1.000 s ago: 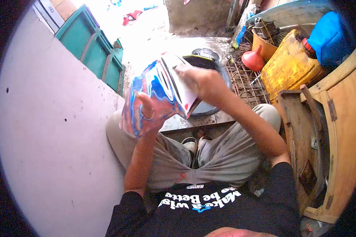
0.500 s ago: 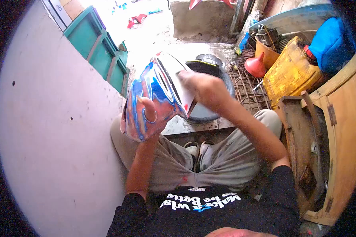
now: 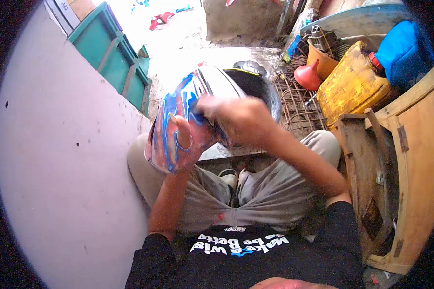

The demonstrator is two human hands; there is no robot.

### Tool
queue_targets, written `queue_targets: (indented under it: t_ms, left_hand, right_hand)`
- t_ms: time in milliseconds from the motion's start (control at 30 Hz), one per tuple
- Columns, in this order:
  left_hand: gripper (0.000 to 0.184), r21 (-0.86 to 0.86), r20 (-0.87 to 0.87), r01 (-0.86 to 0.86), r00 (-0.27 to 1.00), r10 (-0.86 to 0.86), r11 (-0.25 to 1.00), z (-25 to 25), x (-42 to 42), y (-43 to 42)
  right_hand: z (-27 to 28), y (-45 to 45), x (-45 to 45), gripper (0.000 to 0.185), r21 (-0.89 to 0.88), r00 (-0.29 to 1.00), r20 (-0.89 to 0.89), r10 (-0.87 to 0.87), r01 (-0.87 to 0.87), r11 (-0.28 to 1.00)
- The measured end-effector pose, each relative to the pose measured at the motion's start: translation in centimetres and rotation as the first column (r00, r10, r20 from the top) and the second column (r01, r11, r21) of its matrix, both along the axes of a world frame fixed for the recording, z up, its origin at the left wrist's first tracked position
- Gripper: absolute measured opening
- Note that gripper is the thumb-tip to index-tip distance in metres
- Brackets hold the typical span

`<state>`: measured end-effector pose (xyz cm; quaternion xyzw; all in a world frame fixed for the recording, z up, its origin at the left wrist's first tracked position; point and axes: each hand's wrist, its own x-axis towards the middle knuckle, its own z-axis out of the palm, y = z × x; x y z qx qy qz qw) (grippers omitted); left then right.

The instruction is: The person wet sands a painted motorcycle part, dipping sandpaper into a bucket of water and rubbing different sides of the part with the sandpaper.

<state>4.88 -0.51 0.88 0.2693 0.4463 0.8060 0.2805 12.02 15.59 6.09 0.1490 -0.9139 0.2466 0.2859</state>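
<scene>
A curved painted shell [image 3: 166, 144], perhaps a motorcycle body panel, is held up above my lap. Its surface is streaked red, blue and white. My left hand [image 3: 182, 133] supports it from inside and below. One digit pokes out through a round hole in its side, while the other fingers are hidden. My right hand [image 3: 241, 118] presses on the upper face, its fingers bent together and blurred. Something small and dark shows at the fingertips, too unclear to name. Behind the shell stands a black basin [image 3: 274, 98], partly covered by my right hand and the shell.
A pale wall [image 3: 67, 154] rises close on my left, with a green panel [image 3: 99, 43] beyond it. To the right are a rusty metal grid [image 3: 299, 103], a red funnel [image 3: 307, 75], a yellow jerrycan [image 3: 354, 86] and a wooden frame [image 3: 412, 192].
My right hand has slid left and down across the shell, from its white part toward the blue and red part. The left hand keeps its hold. The view has shifted slightly.
</scene>
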Motion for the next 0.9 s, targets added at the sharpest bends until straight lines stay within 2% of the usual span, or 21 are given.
queue_targets:
  t_ms: [33, 100, 133, 167, 200, 233, 267, 300, 333, 367, 433, 467, 500, 567, 600, 633, 733, 767, 800, 867, 900]
  left_hand:
    - [0.126, -0.006, -0.022, 0.006, 1.000, -0.006, 1.000, 0.1, 0.3, -0.1]
    - [0.126, -0.014, -0.071, -0.007, 0.997, 0.005, 1.000, 0.3, 0.8, 0.0]
    - [0.125, -0.020, -0.099, -0.022, 0.995, 0.020, 1.000, 0.4, 0.9, 0.2]
    - [0.125, -0.022, -0.123, -0.040, 0.992, 0.037, 0.999, 0.3, 1.1, 0.4]
    - [0.125, -0.014, -0.113, -0.028, 0.993, 0.026, 1.000, 0.3, 1.0, 0.5]
    - [0.125, -0.003, -0.113, -0.027, 0.993, 0.026, 1.000, 0.3, 1.2, 0.8]
    - [0.122, 0.032, -0.046, 0.043, 0.998, -0.042, 0.999, 0.5, 1.1, 0.5]
    - [0.120, 0.068, 0.022, 0.109, 0.994, -0.110, 0.992, 0.7, 1.0, 0.2]
    - [0.119, 0.092, 0.044, 0.165, 0.985, -0.169, 0.982, 0.8, 1.2, 0.2]
    - [0.119, 0.089, 0.041, 0.168, 0.984, -0.172, 0.982, 0.7, 1.2, 0.1]
    - [0.119, 0.057, 0.011, 0.138, 0.990, -0.139, 0.989, 0.6, 1.2, 0.0]
    - [0.119, 0.045, 0.001, 0.124, 0.992, -0.124, 0.991, 0.4, 1.2, -0.1]
    - [0.119, 0.038, -0.004, 0.119, 0.993, -0.119, 0.992, 0.4, 1.2, -0.2]
    - [0.119, 0.032, -0.007, 0.120, 0.993, -0.119, 0.992, 0.4, 1.1, -0.3]
    - [0.119, 0.032, -0.006, 0.122, 0.993, -0.122, 0.992, 0.5, 1.1, -0.3]
    - [0.120, 0.032, -0.007, 0.125, 0.992, -0.124, 0.992, 0.5, 1.2, -0.2]
    - [0.120, 0.030, -0.021, 0.109, 0.994, -0.108, 0.994, 0.3, 1.1, 0.0]
    - [0.120, 0.027, -0.023, 0.103, 0.995, -0.102, 0.994, 0.2, 1.0, 0.0]
    - [0.120, 0.023, -0.023, 0.101, 0.995, -0.101, 0.995, 0.3, 1.0, -0.1]
    - [0.121, 0.013, -0.022, 0.092, 0.995, -0.092, 0.996, 0.4, 0.9, -0.3]
    - [0.121, 0.009, -0.025, 0.083, 0.996, -0.083, 0.997, 0.4, 0.9, -0.4]
  right_hand:
    - [1.0, 1.2, -0.7, 0.030, 0.056, 0.962, 0.237, -0.135, 0.125, 0.991]
    - [0.0, 4.2, -2.0, 0.030, 0.076, 0.870, 0.417, -0.263, 0.256, 0.964]
    - [-0.5, 3.5, -1.6, 0.029, 0.014, 0.965, 0.211, -0.158, 0.159, 0.987]
    - [-1.0, 2.1, -0.8, 0.028, -0.016, 0.999, -0.010, -0.044, 0.043, 0.999]
    - [-1.4, 1.0, -0.2, 0.028, -0.024, 0.972, -0.223, 0.074, -0.082, 0.996]
    - [-1.3, 0.4, 0.0, 0.030, -0.024, 0.969, -0.229, 0.090, -0.098, 0.995]
    - [-1.0, 1.3, -0.3, 0.031, 0.019, 0.999, -0.017, -0.038, 0.039, 0.999]
    - [-0.5, 3.2, -0.9, 0.032, 0.087, 0.966, 0.190, -0.177, 0.163, 0.983]
    - [0.2, 4.4, -1.5, 0.034, 0.184, 0.873, 0.370, -0.318, 0.266, 0.946]
    - [2.5, 4.4, -1.6, 0.034, 0.201, 0.759, 0.533, -0.374, 0.316, 0.927]
    - [-0.2, 2.8, -0.4, 0.031, 0.075, 0.972, 0.184, -0.147, 0.135, 0.988]
    - [-1.3, 1.8, 0.2, 0.030, 0.047, 1.000, -0.008, -0.022, 0.022, 0.999]
    - [-1.2, 0.8, 0.2, 0.032, 0.019, 0.967, -0.227, 0.114, -0.113, 0.993]
    - [-0.7, 2.7, -0.5, 0.033, 0.094, 0.994, 0.060, -0.095, 0.089, 0.992]
    - [-0.3, 3.7, -1.0, 0.033, 0.150, 0.958, 0.196, -0.208, 0.180, 0.972]
    - [1.4, 4.4, -1.3, 0.034, 0.161, 0.838, 0.428, -0.339, 0.298, 0.941]
    - [-0.9, 3.6, -0.5, 0.030, 0.103, 0.959, 0.231, -0.164, 0.143, 0.984]
    - [-1.3, 1.8, -0.1, 0.030, 0.011, 0.999, -0.051, -0.016, 0.017, 1.000]
    - [-1.2, 1.0, -0.1, 0.030, -0.025, 0.987, -0.143, 0.072, -0.077, 0.997]
    - [-1.5, 3.2, -1.0, 0.031, 0.041, 1.000, 0.018, -0.012, 0.012, 0.999]
    - [-1.0, 4.0, -1.4, 0.031, 0.037, 0.980, 0.129, -0.150, 0.147, 0.988]
